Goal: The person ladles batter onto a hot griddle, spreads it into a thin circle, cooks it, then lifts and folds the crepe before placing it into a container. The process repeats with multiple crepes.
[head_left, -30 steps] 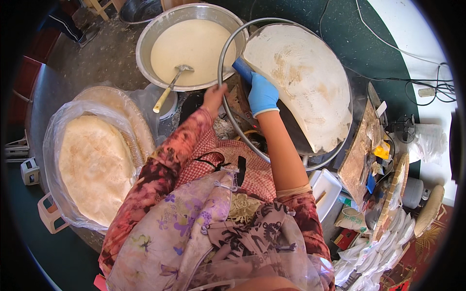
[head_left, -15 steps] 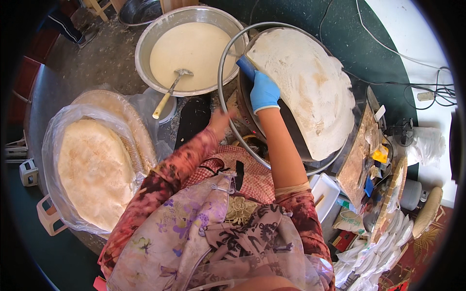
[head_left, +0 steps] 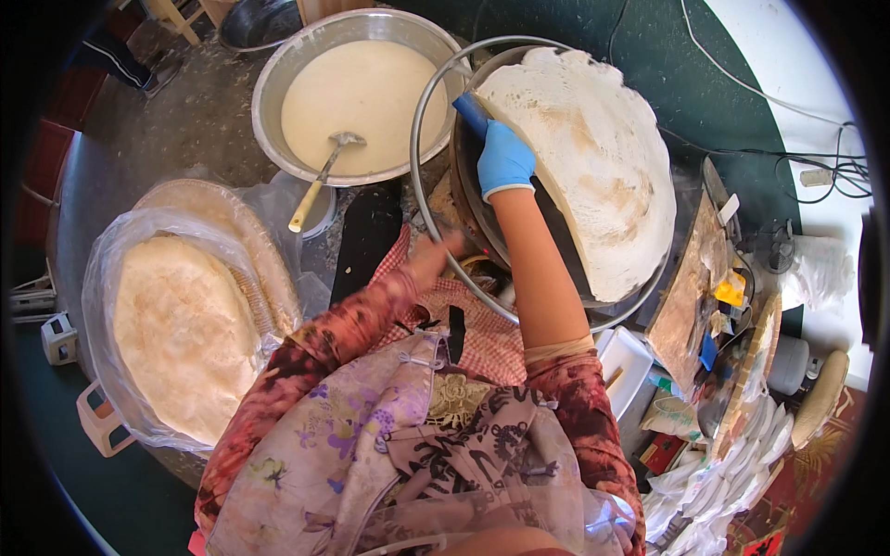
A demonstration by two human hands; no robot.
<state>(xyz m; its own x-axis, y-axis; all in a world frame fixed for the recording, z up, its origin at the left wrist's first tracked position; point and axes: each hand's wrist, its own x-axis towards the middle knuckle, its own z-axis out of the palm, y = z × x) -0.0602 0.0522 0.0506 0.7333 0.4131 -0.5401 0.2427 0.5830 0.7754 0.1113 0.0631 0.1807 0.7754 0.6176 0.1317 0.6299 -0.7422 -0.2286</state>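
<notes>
My right hand (head_left: 505,162), in a blue glove, grips a blue scraper (head_left: 471,114) at the left edge of a large pale sheet of batter (head_left: 584,167) on a round dark griddle (head_left: 558,232); the sheet's left part is off the dark surface, and its far edge is ragged. A metal ring (head_left: 425,120) circles the griddle. My left hand (head_left: 436,248), bare and motion-blurred, is low beside the ring's left side; its fingers are too smeared to read. Behind it stands a steel basin of creamy batter (head_left: 375,97) with a long-handled ladle (head_left: 315,192) in it.
At left, a stack of flatbreads (head_left: 181,343) lies in plastic on a woven tray (head_left: 222,199). At right are a cluttered board (head_left: 677,324), a white tray (head_left: 621,361), cables (head_left: 839,167) and bagged goods. A person's leg (head_left: 120,56) shows at the far upper left, near a dark basin (head_left: 255,23).
My left hand has left its hold high on the ring and moved down toward me. My right hand has risen slightly with the scraper, and the sheet's far edge has grown more ragged and raised.
</notes>
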